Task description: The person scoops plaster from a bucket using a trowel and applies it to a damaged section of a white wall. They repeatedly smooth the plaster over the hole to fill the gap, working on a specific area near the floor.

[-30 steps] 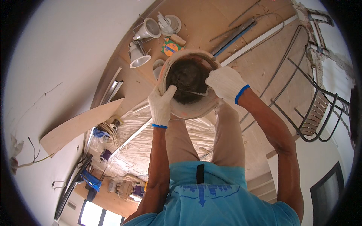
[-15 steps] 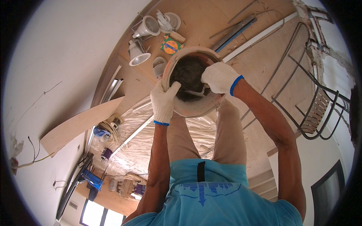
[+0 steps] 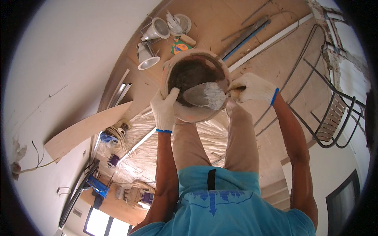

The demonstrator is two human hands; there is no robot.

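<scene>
In front of my legs is a round, mortar-stained bucket (image 3: 196, 114) with dark wet mortar (image 3: 185, 74) inside. My left hand (image 3: 163, 108), in a white knit glove with a blue cuff, grips the bucket's near left rim, thumb over the edge. On the right, my gloved right hand (image 3: 254, 89) is closed round the handle of a trowel (image 3: 206, 95). The trowel's leaf-shaped blade reaches left across the bucket's mouth, its right part smeared pale grey. Most of the handle is hidden in the glove.
Downlight fittings (image 3: 157, 29) and a green-and-orange box (image 3: 180, 46) lie beyond the bucket. Metal strips (image 3: 248, 37) and a white bar (image 3: 271, 41) are at the far right. A metal-framed chair (image 3: 330, 118) stands right. A bent board (image 3: 86, 128) leans left, near plastic sheeting (image 3: 201, 141).
My right hand has drawn back to the right, out of the bucket's mouth. The trowel blade has come into view above the mortar. My left hand stays on the rim, and the bucket has shifted slightly left.
</scene>
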